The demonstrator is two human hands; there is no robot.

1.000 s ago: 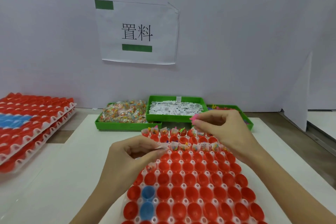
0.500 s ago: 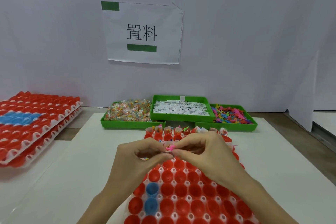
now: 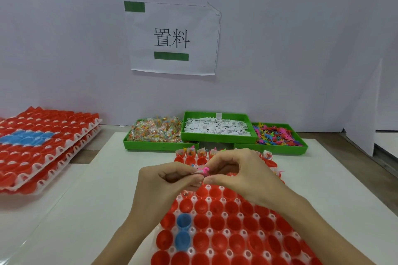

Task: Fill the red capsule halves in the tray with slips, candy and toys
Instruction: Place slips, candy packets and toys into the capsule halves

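Both hands meet above the white plastic tray (image 3: 206, 231) of red capsule halves (image 3: 217, 220) on the white tabletop (image 3: 90, 211). The left hand (image 3: 163, 183) and right hand (image 3: 243, 176) each curl fingers and pinch a small pink plastic toy (image 3: 204, 171) with a white paper slip (image 3: 197, 172) between their fingertips.

In the middle of the frame, the left hand (image 3: 165, 180) and the right hand (image 3: 239, 173) meet above the tray (image 3: 226, 214), pinching together a small pink toy (image 3: 204, 171) and a slip (image 3: 197, 171).
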